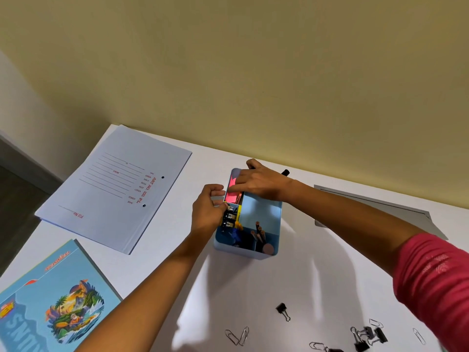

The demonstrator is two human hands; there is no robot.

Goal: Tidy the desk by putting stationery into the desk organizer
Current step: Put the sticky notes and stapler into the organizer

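Note:
A light blue desk organizer [261, 212] stands mid-desk near the wall. It holds pencils [258, 231], black binder clips [228, 217] and blue items. My left hand [206, 212] grips its left wall, thumb and fingers curled over the rim. My right hand [261, 184] reaches over the far end, with its fingers on a pink pad of sticky notes [232, 193] that sits in the far-left compartment. Loose on the near desk lie a black binder clip [282, 309], more binder clips [368, 336] and paper clips [237, 335].
A white file folder [114, 184] lies at the far left and a blue illustrated notebook [50, 301] at the near left. A grey folder [380, 207] lies at the right under my right arm. A black marker [285, 172] shows behind my right hand, by the wall.

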